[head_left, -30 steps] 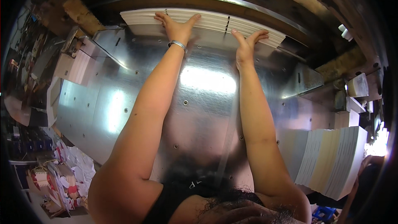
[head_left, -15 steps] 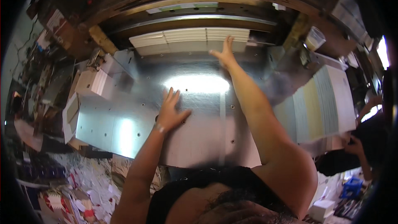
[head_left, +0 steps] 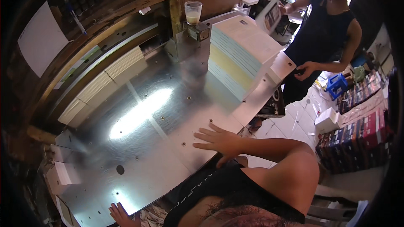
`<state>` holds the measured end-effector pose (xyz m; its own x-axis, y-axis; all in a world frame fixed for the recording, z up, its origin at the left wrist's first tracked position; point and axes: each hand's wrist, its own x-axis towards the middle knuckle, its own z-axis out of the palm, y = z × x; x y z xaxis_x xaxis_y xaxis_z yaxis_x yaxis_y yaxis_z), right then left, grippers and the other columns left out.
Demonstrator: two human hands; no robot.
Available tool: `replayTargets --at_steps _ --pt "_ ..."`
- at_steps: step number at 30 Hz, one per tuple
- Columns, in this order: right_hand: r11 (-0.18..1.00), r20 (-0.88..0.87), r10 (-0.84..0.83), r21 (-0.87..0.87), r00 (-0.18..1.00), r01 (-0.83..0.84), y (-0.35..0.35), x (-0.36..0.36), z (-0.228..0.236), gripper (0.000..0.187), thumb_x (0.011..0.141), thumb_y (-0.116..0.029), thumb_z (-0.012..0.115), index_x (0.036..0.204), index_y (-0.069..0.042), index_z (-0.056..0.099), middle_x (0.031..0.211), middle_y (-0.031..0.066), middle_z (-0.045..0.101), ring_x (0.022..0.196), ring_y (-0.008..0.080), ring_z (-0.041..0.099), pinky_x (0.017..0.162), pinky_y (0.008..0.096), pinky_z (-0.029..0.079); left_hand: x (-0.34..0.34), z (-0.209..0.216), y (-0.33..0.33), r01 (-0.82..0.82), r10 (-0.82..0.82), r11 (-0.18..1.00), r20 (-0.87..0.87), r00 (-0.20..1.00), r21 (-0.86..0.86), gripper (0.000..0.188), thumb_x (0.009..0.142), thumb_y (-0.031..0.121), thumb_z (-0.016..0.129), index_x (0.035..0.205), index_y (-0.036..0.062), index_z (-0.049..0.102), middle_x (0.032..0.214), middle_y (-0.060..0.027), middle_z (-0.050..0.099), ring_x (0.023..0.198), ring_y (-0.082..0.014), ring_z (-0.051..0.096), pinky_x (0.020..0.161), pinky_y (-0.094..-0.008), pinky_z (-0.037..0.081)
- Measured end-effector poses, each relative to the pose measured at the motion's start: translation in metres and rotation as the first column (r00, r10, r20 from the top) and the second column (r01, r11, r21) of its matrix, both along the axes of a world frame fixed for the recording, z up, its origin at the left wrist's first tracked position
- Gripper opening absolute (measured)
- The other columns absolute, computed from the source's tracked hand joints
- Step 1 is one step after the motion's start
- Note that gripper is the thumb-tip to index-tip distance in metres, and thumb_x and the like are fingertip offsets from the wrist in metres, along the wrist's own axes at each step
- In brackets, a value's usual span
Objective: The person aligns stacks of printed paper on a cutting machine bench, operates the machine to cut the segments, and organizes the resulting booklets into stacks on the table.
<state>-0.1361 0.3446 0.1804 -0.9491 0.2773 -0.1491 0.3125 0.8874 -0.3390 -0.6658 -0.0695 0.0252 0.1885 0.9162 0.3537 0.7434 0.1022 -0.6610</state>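
My right hand (head_left: 218, 141) is open, its fingers spread at the front edge of a shiny metal table (head_left: 168, 155). Far to the left, my left hand (head_left: 121, 216) has its fingers stretched out at the same front edge, partly cut off by the frame's lower rim. Neither hand holds anything. Along the back of the table, under the machine's beam, a row of cream paper stacks (head_left: 105, 80) stands side by side. Nearest to my right hand is a tall pile of paper in white, pale blue and yellow layers (head_left: 235, 65), on the table's right side.
A clear cup with a pale drink (head_left: 193, 13) stands on a metal block at the back. Small paper blocks (head_left: 63, 176) sit at the left end. To the right, a co-worker (head_left: 322, 38) holds a flat framed item. Stacked dark and red bundles (head_left: 353, 138) and a blue stool (head_left: 336, 86) lie beyond.
The view has turned to the right. My right hand has come back from the paper stacks to the front edge. My left hand has moved left along the table.
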Motion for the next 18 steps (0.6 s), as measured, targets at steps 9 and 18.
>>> replayTargets --at_steps 9,18 --pt "0.953 -0.059 -0.164 0.247 0.985 0.174 0.000 0.041 -0.019 0.090 0.066 -0.032 0.080 0.145 -0.022 0.040 0.150 0.0140 0.036 0.139 0.0341 0.033 0.115 0.0547 0.020 0.067 0.106 0.039 -0.111 0.286 0.952 0.706 0.648 -0.284 0.088 0.067 0.030 0.077 0.141 0.0014 0.040 0.149 -0.0243 0.033 0.138 -0.0457 0.029 0.113 -0.0588 0.024" --pt "0.924 -0.184 -0.238 0.260 0.954 0.280 -0.010 0.023 -0.024 0.093 0.052 -0.027 0.083 0.138 -0.021 0.049 0.144 0.0125 0.045 0.132 0.0341 0.043 0.110 0.0563 0.027 0.081 0.095 0.028 -0.234 0.305 0.952 0.660 0.687 -0.197 0.089 0.062 0.023 0.075 0.141 0.0018 0.040 0.148 -0.0228 0.037 0.139 -0.0442 0.029 0.114 -0.0590 0.021"
